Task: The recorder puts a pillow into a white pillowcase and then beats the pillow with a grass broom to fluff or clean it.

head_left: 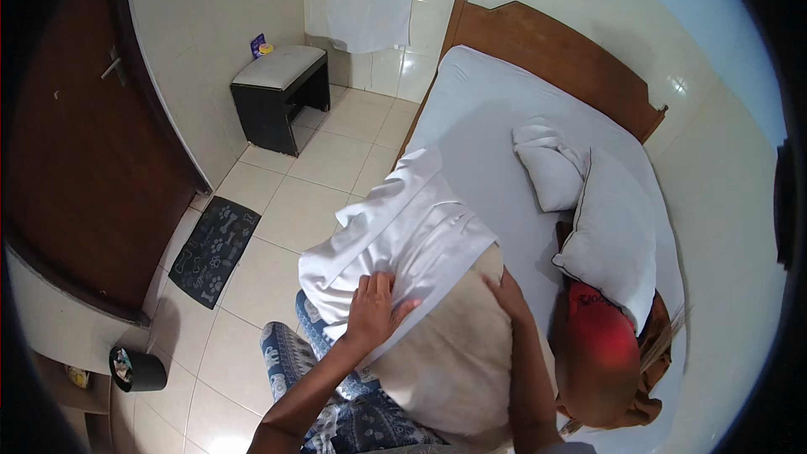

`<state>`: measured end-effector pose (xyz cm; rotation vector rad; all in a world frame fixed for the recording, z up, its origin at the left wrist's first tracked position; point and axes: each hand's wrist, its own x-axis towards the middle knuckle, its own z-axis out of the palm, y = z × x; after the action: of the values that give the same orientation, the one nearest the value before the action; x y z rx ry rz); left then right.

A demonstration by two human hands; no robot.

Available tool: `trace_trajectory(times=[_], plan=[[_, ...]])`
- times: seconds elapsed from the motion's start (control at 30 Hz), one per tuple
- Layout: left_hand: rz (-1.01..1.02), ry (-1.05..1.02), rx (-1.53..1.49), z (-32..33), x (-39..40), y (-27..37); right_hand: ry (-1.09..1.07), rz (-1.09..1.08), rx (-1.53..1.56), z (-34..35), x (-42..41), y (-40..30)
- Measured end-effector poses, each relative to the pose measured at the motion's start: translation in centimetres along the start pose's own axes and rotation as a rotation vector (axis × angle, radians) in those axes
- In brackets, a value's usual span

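A beige pillow (451, 347) rests tilted against my lap, its upper end inside a white pillowcase (403, 227). The case is wrinkled and bunched on its left side, and its hem crosses the pillow diagonally. On the case near that hem is my left hand (376, 309), fingers bent into the fabric and thumb apart. My right hand (509, 295) holds the pillow's right side just below the hem, with some fingertips hidden. Beneath the pillow are legs in blue patterned trousers (353, 419).
To the right stands a bed with a white sheet (479, 113) and wooden headboard (548, 44). On it lie white pillows (618, 233) and a red thing (586, 302), partly blurred. A padded bench (277, 69), dark mat (214, 252), waste bin (148, 372) and door (88, 157) are left.
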<state>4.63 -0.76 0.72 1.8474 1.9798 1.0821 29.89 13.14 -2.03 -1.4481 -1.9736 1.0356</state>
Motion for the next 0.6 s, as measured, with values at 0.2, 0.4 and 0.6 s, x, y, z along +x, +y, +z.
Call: trace_trajectory(times=[0.2,0.4,0.6], plan=[[-0.019,0.093,0.064,1.8,4.7,2.1,0.016,-0.053,0.150,-1.0,-4.6,-5.2],[0.306,0.069,-0.224,3.1,0.4,4.8,0.174,0.151,0.427,0.1,-4.1,-5.4],[0.415,0.323,-0.538,2.8,2.9,5.6,0.274,-0.315,-0.003,-3.0,-6.7,-13.8]])
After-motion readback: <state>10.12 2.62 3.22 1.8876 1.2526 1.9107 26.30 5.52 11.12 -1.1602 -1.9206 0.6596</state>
